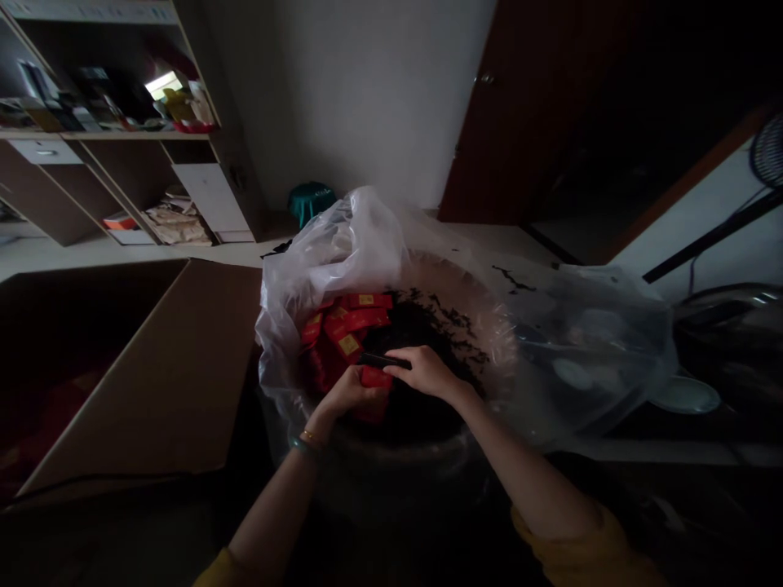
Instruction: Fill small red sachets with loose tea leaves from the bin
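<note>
A round tub (465,281) lined with a clear plastic bag (575,342) stands in front of me, filled with dark loose tea leaves (428,326). Several small red packets (348,322) lie piled at its left side. My left hand (348,393) is closed around one red packet (374,378) over the tub. My right hand (425,371) pinches a thin dark scoop-like tool (379,359) held just above that packet's mouth. Both forearms reach in from below, with yellow sleeves and a bracelet on the left wrist.
An open cardboard box (159,383) sits at the left, dark inside. A shelf unit (110,139) with clutter stands at the back left. A green stool (311,200) is by the wall, a brown door (526,106) behind, and a metal pot with a lid (727,326) at the right.
</note>
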`<action>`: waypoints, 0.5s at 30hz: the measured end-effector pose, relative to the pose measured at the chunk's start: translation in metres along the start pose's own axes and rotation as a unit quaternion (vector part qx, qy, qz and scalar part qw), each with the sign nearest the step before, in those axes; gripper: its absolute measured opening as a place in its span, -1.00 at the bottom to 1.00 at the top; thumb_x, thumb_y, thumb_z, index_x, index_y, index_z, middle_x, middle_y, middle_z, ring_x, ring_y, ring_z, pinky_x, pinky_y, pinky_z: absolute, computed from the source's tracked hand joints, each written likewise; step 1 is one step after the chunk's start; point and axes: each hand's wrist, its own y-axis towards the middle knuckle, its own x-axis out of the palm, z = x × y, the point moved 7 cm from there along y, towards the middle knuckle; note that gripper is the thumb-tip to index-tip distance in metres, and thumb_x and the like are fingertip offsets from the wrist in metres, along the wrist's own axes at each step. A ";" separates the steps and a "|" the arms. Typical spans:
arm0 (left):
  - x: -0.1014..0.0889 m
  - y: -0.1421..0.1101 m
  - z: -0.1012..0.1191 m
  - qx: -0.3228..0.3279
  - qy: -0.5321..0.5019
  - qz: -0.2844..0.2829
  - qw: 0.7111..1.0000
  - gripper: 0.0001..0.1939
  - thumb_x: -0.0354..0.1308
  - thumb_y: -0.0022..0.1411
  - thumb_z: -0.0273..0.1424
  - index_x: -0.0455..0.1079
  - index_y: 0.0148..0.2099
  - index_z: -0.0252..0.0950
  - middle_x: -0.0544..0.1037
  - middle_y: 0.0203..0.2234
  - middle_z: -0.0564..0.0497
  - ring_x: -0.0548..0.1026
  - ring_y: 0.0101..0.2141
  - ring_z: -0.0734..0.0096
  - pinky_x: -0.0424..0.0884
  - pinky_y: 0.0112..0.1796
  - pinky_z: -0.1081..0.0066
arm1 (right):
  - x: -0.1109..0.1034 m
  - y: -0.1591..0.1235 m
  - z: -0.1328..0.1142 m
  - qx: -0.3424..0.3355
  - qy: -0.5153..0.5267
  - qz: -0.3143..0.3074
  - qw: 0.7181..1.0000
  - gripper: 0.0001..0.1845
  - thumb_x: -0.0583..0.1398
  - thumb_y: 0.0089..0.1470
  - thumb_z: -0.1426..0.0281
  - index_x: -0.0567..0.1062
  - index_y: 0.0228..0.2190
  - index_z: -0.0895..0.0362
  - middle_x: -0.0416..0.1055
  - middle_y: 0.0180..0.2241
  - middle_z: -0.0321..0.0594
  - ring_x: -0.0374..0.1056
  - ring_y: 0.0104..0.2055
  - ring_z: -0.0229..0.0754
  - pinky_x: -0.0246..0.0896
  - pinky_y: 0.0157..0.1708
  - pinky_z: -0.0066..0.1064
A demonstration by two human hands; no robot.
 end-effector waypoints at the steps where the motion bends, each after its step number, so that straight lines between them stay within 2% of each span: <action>1: 0.000 0.001 -0.002 -0.003 0.004 -0.001 1.000 -0.52 0.45 -0.28 -0.21 0.45 -0.36 -0.45 0.47 -0.58 0.03 0.37 -0.59 0.53 0.29 -0.52 0.52 | 0.001 0.001 -0.001 -0.001 -0.011 0.002 1.000 -0.68 0.24 0.04 0.28 0.55 -0.13 0.04 0.54 -0.17 -0.20 0.47 -0.12 -0.09 0.34 -0.09 -0.34; 5: -0.004 0.002 0.004 0.018 0.011 0.023 1.000 -0.51 0.43 -0.26 -0.19 0.46 -0.32 -0.44 0.51 -0.54 0.01 0.41 -0.55 0.48 0.32 -0.49 0.50 | 0.002 0.002 -0.003 -0.009 -0.058 0.009 0.998 -0.73 0.23 0.05 0.27 0.58 -0.18 0.04 0.55 -0.19 -0.18 0.49 -0.17 -0.08 0.35 -0.14 -0.35; 8: -0.011 0.001 0.022 0.099 -0.011 0.075 0.992 -0.47 0.40 -0.18 -0.17 0.47 -0.17 -0.39 0.57 -0.31 -0.07 0.50 -0.32 0.32 0.38 -0.28 0.44 | 0.004 0.000 -0.002 -0.012 -0.074 0.005 0.997 -0.72 0.22 0.06 0.30 0.57 -0.16 0.04 0.54 -0.17 -0.18 0.49 -0.16 -0.08 0.35 -0.15 -0.36; 10: -0.016 -0.001 0.032 0.145 -0.013 0.102 0.984 -0.49 0.36 -0.12 -0.16 0.48 -0.14 -0.36 0.57 -0.24 -0.09 0.49 -0.21 0.26 0.37 -0.17 0.42 | 0.006 -0.002 -0.001 -0.013 -0.076 0.001 0.997 -0.71 0.22 0.07 0.30 0.56 -0.13 0.03 0.54 -0.16 -0.19 0.48 -0.14 -0.09 0.34 -0.13 -0.36; 15: -0.021 -0.003 0.035 0.175 0.027 0.131 0.975 -0.63 0.30 -0.03 -0.18 0.51 -0.24 -0.34 0.58 -0.31 -0.07 0.50 -0.24 0.25 0.36 -0.18 0.40 | 0.010 -0.001 -0.002 -0.019 -0.069 -0.004 0.997 -0.69 0.22 0.07 0.26 0.55 -0.13 0.03 0.54 -0.16 -0.19 0.48 -0.14 -0.08 0.34 -0.10 -0.34</action>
